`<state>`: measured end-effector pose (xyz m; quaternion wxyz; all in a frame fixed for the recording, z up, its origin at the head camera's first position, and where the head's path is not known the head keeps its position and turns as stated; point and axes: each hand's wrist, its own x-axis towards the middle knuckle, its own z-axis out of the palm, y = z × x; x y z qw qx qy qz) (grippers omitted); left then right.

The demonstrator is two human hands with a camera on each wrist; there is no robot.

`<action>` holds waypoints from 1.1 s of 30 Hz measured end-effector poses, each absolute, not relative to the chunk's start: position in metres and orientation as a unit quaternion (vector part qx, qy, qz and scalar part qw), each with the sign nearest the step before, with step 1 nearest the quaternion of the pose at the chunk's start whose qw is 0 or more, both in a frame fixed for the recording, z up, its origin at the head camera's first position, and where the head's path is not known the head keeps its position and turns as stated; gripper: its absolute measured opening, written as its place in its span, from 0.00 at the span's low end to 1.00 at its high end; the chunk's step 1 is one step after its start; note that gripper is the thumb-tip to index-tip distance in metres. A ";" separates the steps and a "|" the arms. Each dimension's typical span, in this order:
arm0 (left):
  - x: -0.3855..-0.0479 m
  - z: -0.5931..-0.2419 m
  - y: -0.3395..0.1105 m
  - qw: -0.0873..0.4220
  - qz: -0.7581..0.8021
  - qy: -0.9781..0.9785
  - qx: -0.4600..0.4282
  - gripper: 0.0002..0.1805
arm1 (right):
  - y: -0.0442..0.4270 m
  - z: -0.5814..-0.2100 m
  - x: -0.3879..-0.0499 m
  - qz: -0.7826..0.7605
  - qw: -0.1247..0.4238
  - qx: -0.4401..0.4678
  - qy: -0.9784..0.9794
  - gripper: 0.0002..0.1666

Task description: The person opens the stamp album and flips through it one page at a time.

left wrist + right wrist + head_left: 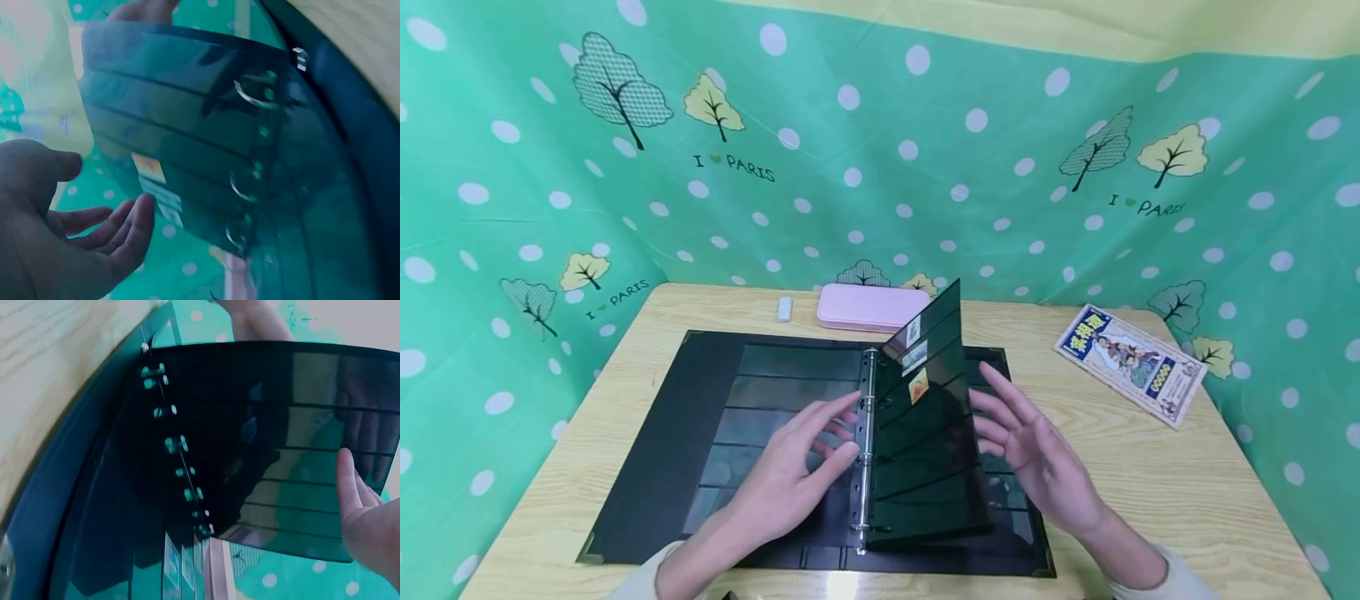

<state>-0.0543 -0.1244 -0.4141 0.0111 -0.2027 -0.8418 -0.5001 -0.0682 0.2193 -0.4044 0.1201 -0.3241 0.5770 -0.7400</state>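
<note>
An open black stamp album (640,467) lies on the table, its metal ring binding (866,483) down the middle. One dark pocket page (925,467) stands raised on the rings and leans to the right. Three small stamps sit in its upper rows, the lowest being an orange stamp (918,387). My left hand (790,475) hovers over the left page near the rings, fingers loosely bent and holding nothing. Along the raised page's outer edge is my right hand (1037,446), fingers extended; in the right wrist view its fingertips (346,464) appear against the page.
Behind the album lies a pink case (872,305), with a small white block (784,309) to its left. A printed booklet (1131,364) rests on the right of the wooden table (1150,492). Green dotted cloth (880,167) hangs around the table's back and sides.
</note>
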 end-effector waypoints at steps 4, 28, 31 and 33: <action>-0.057 -0.405 -0.112 -0.008 -0.544 -0.809 -0.221 0.31 | 0.209 -0.405 -0.063 -0.765 0.153 -0.336 0.527 0.40; -0.053 -0.365 -0.105 -0.071 -0.638 -0.750 -0.158 0.50 | 0.162 -0.417 -0.034 -0.725 0.295 -0.392 0.482 0.49; -0.052 -0.357 -0.111 -0.071 -0.612 -0.774 -0.148 0.50 | 0.162 -0.416 -0.031 -0.712 0.311 -0.380 0.501 0.49; -0.052 -0.353 -0.116 -0.069 -0.606 -0.778 -0.148 0.49 | 0.163 -0.417 -0.031 -0.712 0.307 -0.382 0.503 0.49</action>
